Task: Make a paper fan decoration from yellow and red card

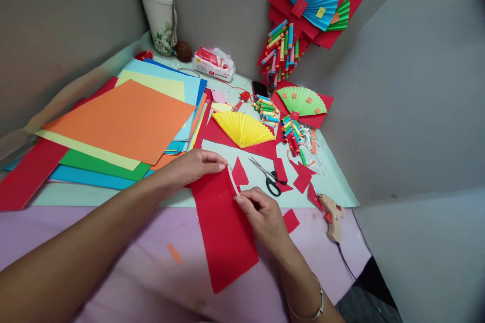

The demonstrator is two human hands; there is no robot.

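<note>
A long piece of red paper (225, 234) hangs between my two hands, its lower end over the pink table cover. Along its upper right edge runs a thin white strip (233, 181), possibly tape or a folded edge; I cannot tell which. My left hand (200, 165) pinches the paper's top corner at the upper end of the strip. At the strip's lower end, my right hand (263, 212) has thumb and fingers closed on the paper's edge. Just beyond lie black-handled scissors (271, 181) and a red paper scrap (239, 172).
Colored sheets (125, 121) are stacked at the left. Behind my hands lies a yellow folded fan (243, 128). A glue gun (332, 217) with a cord rests at the right. Paper rolls (265, 110), a green fan (302, 100), a tissue pack (214, 64) and a white cup (158, 17) stand farther back.
</note>
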